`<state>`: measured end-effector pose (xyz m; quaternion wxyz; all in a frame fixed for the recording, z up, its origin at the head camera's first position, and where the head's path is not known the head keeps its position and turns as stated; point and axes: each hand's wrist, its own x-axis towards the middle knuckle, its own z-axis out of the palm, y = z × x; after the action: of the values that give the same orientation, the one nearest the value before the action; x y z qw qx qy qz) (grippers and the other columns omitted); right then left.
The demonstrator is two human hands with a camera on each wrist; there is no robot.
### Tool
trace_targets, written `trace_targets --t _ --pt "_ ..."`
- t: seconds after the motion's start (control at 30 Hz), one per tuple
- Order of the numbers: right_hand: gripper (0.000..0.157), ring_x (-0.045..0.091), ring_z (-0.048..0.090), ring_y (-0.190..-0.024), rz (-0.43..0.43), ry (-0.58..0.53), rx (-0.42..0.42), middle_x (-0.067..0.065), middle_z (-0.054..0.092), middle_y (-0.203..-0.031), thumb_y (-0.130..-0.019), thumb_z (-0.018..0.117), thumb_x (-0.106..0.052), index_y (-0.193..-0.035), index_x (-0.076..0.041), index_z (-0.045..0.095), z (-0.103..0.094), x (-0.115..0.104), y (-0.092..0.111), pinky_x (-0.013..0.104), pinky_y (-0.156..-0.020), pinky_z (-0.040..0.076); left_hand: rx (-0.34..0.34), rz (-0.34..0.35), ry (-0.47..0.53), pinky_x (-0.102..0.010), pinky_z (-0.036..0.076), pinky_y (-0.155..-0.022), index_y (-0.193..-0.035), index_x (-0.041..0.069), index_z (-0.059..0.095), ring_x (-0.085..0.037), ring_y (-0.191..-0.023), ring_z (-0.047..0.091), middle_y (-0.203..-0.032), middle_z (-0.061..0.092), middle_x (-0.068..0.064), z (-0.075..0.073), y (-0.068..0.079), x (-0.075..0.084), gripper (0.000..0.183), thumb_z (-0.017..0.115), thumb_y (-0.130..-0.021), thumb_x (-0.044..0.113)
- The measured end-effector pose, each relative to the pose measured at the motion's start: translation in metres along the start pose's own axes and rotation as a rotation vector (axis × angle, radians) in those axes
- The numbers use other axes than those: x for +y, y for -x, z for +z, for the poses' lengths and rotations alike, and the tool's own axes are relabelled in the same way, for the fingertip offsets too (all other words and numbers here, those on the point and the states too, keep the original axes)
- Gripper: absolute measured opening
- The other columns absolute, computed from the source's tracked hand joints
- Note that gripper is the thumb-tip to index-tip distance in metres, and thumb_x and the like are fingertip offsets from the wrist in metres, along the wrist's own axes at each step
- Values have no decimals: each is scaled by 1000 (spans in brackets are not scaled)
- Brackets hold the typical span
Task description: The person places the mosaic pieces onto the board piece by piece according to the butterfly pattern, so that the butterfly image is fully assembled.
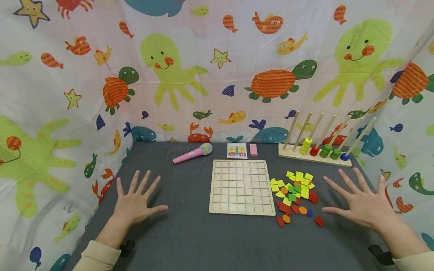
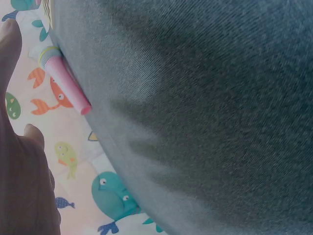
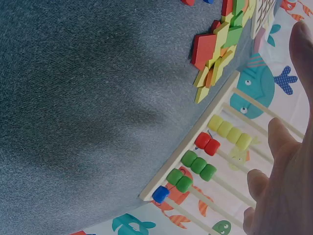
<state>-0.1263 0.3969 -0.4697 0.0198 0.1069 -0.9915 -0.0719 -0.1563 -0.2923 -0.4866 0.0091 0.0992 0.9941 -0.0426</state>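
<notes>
With fingers spread and nothing in it, my left hand (image 1: 133,205) hovers over the left side of the dark grey table (image 1: 183,241). My right hand (image 1: 366,205), likewise spread and holding nothing, is over the right side. Nearest to it lies a loose pile of flat coloured pieces, among them a yellow square (image 1: 299,176), a green square (image 1: 292,197) and a red piece (image 3: 203,50). A wooden grid board (image 1: 240,188) lies between the hands, left of the pile. Beyond the left hand is a pink toy microphone (image 1: 190,154) with a grey head.
A wooden peg stand (image 1: 315,155) with yellow, red, green and blue beads stands at the back right. Behind the board lie a picture card (image 1: 237,150) and a pink block (image 1: 253,150). A sea-animal curtain (image 1: 210,49) borders the table's back and sides.
</notes>
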Motion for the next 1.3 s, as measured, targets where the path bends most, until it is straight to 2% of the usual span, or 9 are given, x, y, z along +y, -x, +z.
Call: trace_targets --t 0.23,0.47,0.63,0.73,0.83,0.93,1.1,1.2,1.3 --pt "102 47 -20 -150 4 -16 -48 18 2 -170 -80 48 -88 -162 -43 6 -4 -3 -1 76 -99 -30 -7 -13 -10 -69 -33 -104 -163 32 14 -39 -155 -16 -171 5 -11 -2 -1 -2 109 39 -77 94" --pt "101 44 -21 -152 4 -28 -16 18 12 -169 -81 51 -86 -162 -42 9 -8 -5 -5 78 -100 -28 -16 -19 11 -69 -34 -103 -163 32 13 -40 -154 -17 -171 6 -13 -1 -1 -1 106 41 -80 91" --pt "99 40 -25 -151 10 -43 -8 17 13 -169 -82 51 -84 -162 -41 10 -15 -7 -12 82 -100 -22 -16 -20 37 -73 -29 -105 -164 31 12 -41 -154 -17 -171 5 -13 0 -4 1 106 41 -81 90" --pt "98 43 -24 -151 15 -68 -12 18 14 -168 -84 50 -83 -162 -40 9 -21 -9 -16 86 -99 -15 -9 -18 60 -75 -25 -106 -164 31 12 -41 -154 -16 -170 7 -14 0 -8 3 106 37 -80 92" --pt "98 48 -16 -152 24 -115 -14 19 15 -168 -85 50 -81 -163 -39 8 -25 -11 -21 88 -100 -8 -14 -18 88 -76 -23 -107 -164 31 9 -42 -154 -17 -170 5 -14 -1 -15 6 107 33 -80 93" --pt "97 53 -4 -151 33 -182 -31 19 16 -167 -87 51 -79 -163 -37 8 -27 -14 -27 88 -102 -1 -25 -15 140 -76 -21 -108 -164 31 7 -44 -154 -15 -171 3 -14 -2 -22 10 105 34 -82 91" --pt "96 58 19 -145 43 -271 -92 25 22 -164 -89 48 -78 -164 -31 11 -27 -24 -44 83 -105 17 -66 33 290 -74 -20 -111 -164 32 4 -43 -155 -10 -171 5 -13 4 -34 24 99 41 -87 83" --pt "96 58 27 -141 52 -300 -120 27 25 -162 -90 46 -78 -164 -28 12 -25 -31 -54 81 -99 32 -93 60 365 -75 -16 -112 -164 31 5 -43 -155 -7 -171 7 -12 8 -41 34 97 43 -89 81" --pt "93 58 33 -139 52 -316 -120 28 28 -161 -92 47 -76 -163 -25 16 -23 -38 -63 79 -94 39 -99 77 398 -75 -9 -115 -164 31 6 -42 -156 -5 -171 10 -11 12 -47 45 95 44 -91 79"
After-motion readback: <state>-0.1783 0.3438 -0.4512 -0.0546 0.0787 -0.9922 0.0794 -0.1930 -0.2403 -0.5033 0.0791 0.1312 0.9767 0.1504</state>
